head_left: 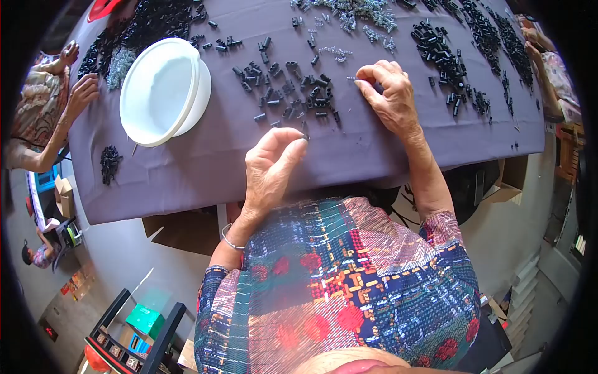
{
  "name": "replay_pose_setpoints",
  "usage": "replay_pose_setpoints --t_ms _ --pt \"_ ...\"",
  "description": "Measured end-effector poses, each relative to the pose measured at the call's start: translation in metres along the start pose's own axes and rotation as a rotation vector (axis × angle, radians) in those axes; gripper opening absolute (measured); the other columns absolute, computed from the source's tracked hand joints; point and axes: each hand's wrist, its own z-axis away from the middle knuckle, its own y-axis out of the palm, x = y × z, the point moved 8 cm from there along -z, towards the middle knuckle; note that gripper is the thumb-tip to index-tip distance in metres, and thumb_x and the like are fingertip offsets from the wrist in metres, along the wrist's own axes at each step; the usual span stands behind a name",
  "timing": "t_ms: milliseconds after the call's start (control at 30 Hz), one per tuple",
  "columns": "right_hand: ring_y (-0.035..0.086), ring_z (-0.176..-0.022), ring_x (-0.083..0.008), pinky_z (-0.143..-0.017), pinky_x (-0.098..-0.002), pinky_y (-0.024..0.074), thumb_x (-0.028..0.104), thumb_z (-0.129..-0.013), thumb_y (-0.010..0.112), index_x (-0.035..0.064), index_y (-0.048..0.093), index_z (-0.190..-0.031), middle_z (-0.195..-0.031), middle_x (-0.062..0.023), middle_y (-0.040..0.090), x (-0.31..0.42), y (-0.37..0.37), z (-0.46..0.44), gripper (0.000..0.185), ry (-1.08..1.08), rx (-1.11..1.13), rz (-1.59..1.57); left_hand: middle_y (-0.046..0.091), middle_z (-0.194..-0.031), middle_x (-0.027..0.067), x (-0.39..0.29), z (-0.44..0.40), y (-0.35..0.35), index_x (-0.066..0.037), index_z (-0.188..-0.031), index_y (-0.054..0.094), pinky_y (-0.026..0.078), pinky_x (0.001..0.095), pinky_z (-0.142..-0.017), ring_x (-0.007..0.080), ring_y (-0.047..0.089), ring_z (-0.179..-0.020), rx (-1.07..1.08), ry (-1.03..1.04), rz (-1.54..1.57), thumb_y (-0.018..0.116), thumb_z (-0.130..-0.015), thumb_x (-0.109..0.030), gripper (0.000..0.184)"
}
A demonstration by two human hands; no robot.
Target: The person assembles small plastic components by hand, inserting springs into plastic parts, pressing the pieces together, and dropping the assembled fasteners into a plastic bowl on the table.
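My left hand (271,165) is near the front of the table, thumb and forefinger pinched on a small black plastic piece (306,136) that is mostly hidden by the fingertips. Farther to the right, my right hand (391,96) pinches a small metal spring (351,78), whose end pokes out to the left of the fingers. Between and beyond the hands lie scattered black plastic pieces (271,95). A loose heap of springs (358,14) lies at the far side, with several strays (336,52) closer to my right hand.
A white plastic tub (192,103) stands at left on the purple cloth (349,146). More black parts form piles at far left (156,25), right (438,50) and near left (110,163). Other people's hands (84,93) reach in at the left edge and right edge (532,53).
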Motion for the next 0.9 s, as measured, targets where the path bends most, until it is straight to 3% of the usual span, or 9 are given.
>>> replay_pose_setpoints --t_ms 333,467,533,633,733,900 --pt "0.058 -0.084 -0.0174 -0.083 -0.0340 0.0392 0.009 -0.080 0.070 0.0085 0.066 -0.089 -0.081 -0.0014 0.062 0.020 0.000 -0.002 0.010 -0.129 -0.028 0.091 0.064 -0.090 -0.0011 0.003 -0.001 0.001 -0.001 -0.102 0.065 0.048 0.0215 -0.076 0.0060 0.058 -0.082 -0.005 0.005 -0.054 0.067 -0.092 -0.011 0.014" --pt "0.058 -0.084 -0.0203 -0.082 -0.0358 0.0370 0.010 -0.077 0.070 0.0116 0.065 -0.085 -0.082 -0.0008 0.061 0.071 -0.012 0.012 0.009 -0.195 0.150 -0.176 0.064 -0.091 0.0007 0.001 0.001 0.001 -0.001 -0.101 0.064 0.048 0.0234 -0.079 0.0079 0.059 -0.086 -0.024 0.036 -0.095 0.067 -0.091 -0.010 0.014" --pt "0.058 -0.083 -0.0195 -0.082 -0.0361 0.0368 0.011 -0.077 0.070 0.0117 0.065 -0.084 -0.082 -0.0006 0.060 0.094 -0.013 0.019 0.009 -0.275 0.162 -0.140 0.063 -0.092 0.0034 -0.001 0.003 0.002 0.000 -0.100 0.064 0.048 0.0254 -0.080 0.0106 0.059 -0.088 -0.029 0.057 -0.156 0.068 -0.090 -0.009 0.014" --pt "0.057 -0.082 -0.0190 -0.082 -0.0375 0.0361 0.012 -0.076 0.070 0.0124 0.062 -0.083 -0.080 -0.0004 0.057 0.113 -0.008 0.028 0.011 -0.343 0.176 -0.062 0.059 -0.089 -0.0047 -0.004 0.006 0.004 -0.001 -0.104 0.062 0.043 0.0160 -0.069 0.0015 0.051 -0.077 0.005 0.147 -0.216 0.066 -0.092 -0.007 0.014" --pt "0.055 -0.082 -0.0199 -0.082 -0.0391 0.0360 0.014 -0.076 0.069 0.0135 0.059 -0.082 -0.079 -0.0006 0.054 0.119 -0.002 0.033 0.012 -0.355 0.190 -0.013 0.062 -0.091 0.0063 -0.008 0.009 0.003 0.000 -0.099 0.063 0.049 0.0275 -0.079 0.0142 0.060 -0.085 -0.020 0.146 -0.247 0.070 -0.087 -0.008 0.016" --pt "0.056 -0.082 -0.0204 -0.081 -0.0391 0.0372 0.013 -0.075 0.070 0.0125 0.060 -0.083 -0.079 -0.0009 0.055 0.125 0.001 0.036 0.013 -0.370 0.203 0.000 0.062 -0.091 0.0058 -0.008 0.012 0.004 0.000 -0.099 0.063 0.049 0.0271 -0.076 0.0135 0.060 -0.083 -0.006 0.185 -0.239 0.070 -0.087 -0.007 0.015"
